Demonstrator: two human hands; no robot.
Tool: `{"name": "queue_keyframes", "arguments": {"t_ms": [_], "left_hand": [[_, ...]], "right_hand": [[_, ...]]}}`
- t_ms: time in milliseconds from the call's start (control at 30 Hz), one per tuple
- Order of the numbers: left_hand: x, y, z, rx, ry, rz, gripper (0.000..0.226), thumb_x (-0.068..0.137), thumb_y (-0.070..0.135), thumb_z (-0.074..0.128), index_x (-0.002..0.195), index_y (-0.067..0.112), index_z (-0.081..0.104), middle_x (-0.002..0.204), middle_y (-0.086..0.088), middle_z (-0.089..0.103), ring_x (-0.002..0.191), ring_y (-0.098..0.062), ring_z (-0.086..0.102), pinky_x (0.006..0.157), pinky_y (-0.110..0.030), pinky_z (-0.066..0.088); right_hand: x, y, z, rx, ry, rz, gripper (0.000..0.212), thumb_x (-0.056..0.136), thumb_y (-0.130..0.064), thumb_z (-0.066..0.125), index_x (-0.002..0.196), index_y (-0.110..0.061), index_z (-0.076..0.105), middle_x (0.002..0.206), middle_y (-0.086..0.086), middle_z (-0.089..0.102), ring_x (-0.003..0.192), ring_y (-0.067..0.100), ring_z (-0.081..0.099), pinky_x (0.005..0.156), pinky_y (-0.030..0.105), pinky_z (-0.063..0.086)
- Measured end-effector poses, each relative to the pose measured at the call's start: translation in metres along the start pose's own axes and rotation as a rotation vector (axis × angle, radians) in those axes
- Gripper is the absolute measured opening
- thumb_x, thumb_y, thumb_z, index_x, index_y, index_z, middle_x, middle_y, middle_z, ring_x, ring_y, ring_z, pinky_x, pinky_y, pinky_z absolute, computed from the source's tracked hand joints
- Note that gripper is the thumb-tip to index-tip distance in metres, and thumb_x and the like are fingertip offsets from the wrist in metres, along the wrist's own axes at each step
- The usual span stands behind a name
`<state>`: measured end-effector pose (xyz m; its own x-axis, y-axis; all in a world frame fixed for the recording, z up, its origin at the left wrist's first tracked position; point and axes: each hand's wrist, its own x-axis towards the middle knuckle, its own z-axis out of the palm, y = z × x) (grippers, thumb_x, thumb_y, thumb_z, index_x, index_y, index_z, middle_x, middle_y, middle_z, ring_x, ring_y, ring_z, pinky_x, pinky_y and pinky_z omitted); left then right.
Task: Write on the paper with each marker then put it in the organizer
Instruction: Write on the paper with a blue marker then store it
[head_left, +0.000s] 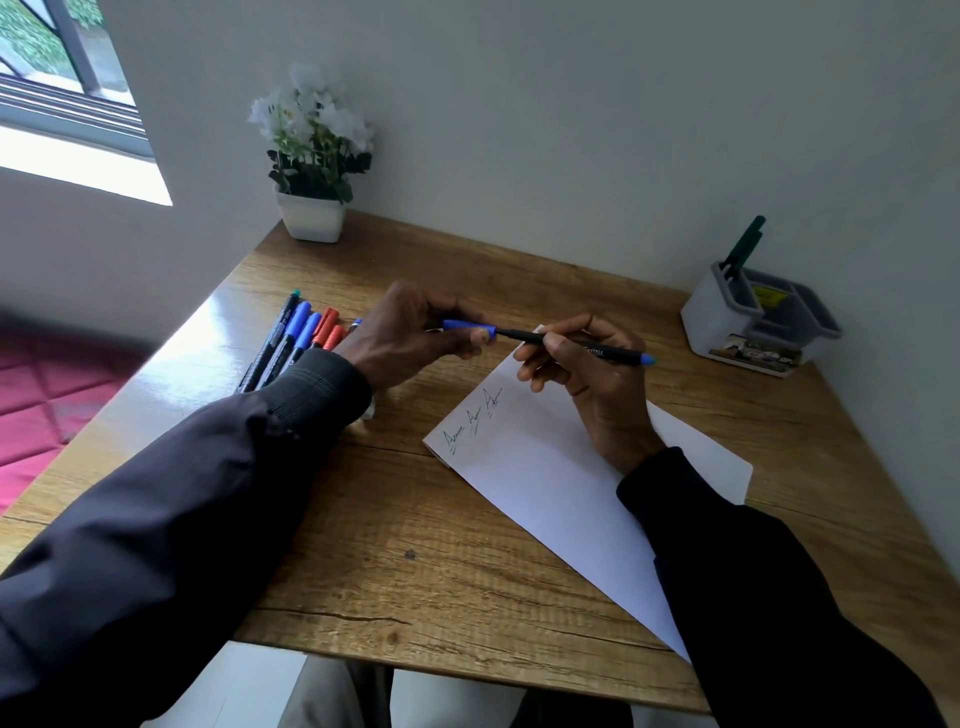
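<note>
A white sheet of paper lies on the wooden table, with three scribbled marks near its left edge. My right hand holds a black marker with a blue end, level above the paper's top corner. My left hand pinches the marker's blue cap at the marker's left end; cap and barrel look joined or just touching. Several capped markers, blue, red and teal, lie side by side at the table's left. The white and grey organizer stands at the far right with a green marker upright in it.
A white pot of white flowers stands at the table's back left corner by the wall. A window is at the upper left and a red quilted surface lies left of the table. The table's front edge runs close to my lap.
</note>
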<state>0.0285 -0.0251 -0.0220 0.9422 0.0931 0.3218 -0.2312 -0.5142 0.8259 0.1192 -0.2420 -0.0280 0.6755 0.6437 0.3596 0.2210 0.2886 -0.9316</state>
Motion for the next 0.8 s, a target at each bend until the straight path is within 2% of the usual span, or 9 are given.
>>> {"name": "queue_keyframes", "arguments": {"t_ms": [233,467,533,633,800], "left_hand": [[0.0,0.002,0.001,-0.003,0.016,0.02,0.017,0.088,0.014,0.072,0.104,0.018,0.073,0.092,0.003,0.075,0.081,-0.011,0.072,0.071,-0.021,0.059],[-0.003,0.008,0.004,-0.055,0.066,-0.003,0.018,0.084,0.014,0.076,0.102,0.016,0.075,0.091,0.004,0.076,0.079,-0.011,0.074,0.069,-0.02,0.059],[-0.003,0.01,0.005,-0.059,0.068,-0.003,0.018,0.083,0.013,0.077,0.101,0.014,0.075,0.095,0.003,0.076,0.082,-0.011,0.074,0.072,-0.022,0.06],[-0.005,0.013,0.005,-0.048,0.1,-0.007,0.018,0.081,0.013,0.078,0.098,0.018,0.075,0.092,0.008,0.075,0.083,-0.007,0.074,0.073,-0.018,0.058],[-0.008,0.018,0.004,-0.087,0.144,-0.012,0.019,0.08,0.009,0.079,0.099,0.007,0.076,0.085,0.005,0.076,0.075,-0.01,0.075,0.068,-0.017,0.058]], "right_hand": [[-0.001,0.0,0.0,-0.112,-0.027,-0.027,0.006,0.1,0.002,0.058,0.105,0.004,0.061,0.095,0.023,0.076,0.08,0.039,0.075,0.067,0.038,0.061],[0.0,-0.002,0.003,-0.291,0.065,-0.078,0.007,0.093,-0.005,0.072,0.099,-0.005,0.076,0.076,0.008,0.074,0.06,0.025,0.068,0.052,0.031,0.056],[0.0,-0.003,0.001,-0.243,0.037,-0.052,0.01,0.097,-0.004,0.067,0.101,-0.004,0.076,0.079,0.011,0.074,0.063,0.026,0.068,0.055,0.032,0.057],[0.001,-0.005,-0.002,-0.167,0.009,0.009,0.016,0.1,-0.004,0.06,0.107,0.001,0.074,0.088,0.017,0.076,0.071,0.029,0.072,0.062,0.034,0.06],[0.004,-0.006,-0.001,-0.338,0.032,-0.04,0.012,0.095,0.0,0.068,0.105,0.005,0.072,0.09,0.015,0.079,0.07,0.029,0.076,0.065,0.035,0.064]]}}
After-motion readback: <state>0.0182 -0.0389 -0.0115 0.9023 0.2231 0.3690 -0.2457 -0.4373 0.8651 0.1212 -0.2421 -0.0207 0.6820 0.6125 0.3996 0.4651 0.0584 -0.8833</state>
